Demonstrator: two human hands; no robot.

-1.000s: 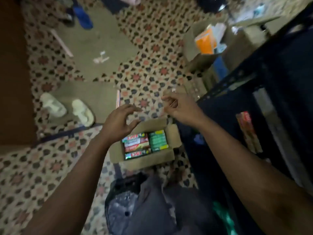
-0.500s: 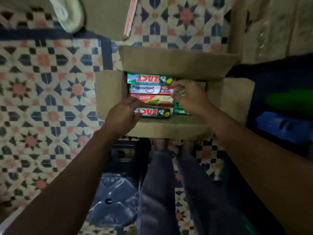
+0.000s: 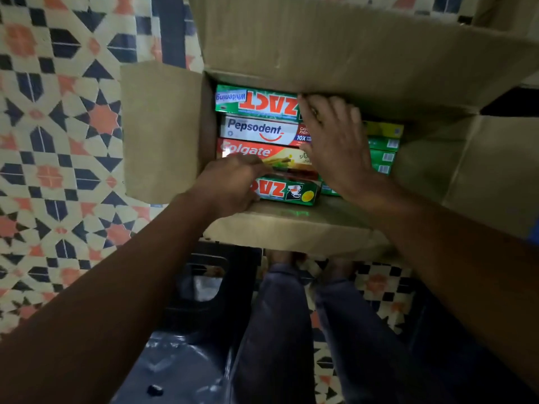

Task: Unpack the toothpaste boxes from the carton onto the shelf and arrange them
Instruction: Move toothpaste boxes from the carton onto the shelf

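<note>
Fingers of left hand clasp the near ZACT box; right hand lies flat, fingers straight, covering other boxes

The floor is patterned with cream, orange and navy stars. An open cardboard carton stands on it, flaps spread. Just beside its near wall are the person's feet and a dark plastic crate.

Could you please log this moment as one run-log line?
phase: picking from carton | left hand: grips near Zact box | right hand: flat on toothpaste boxes
</note>
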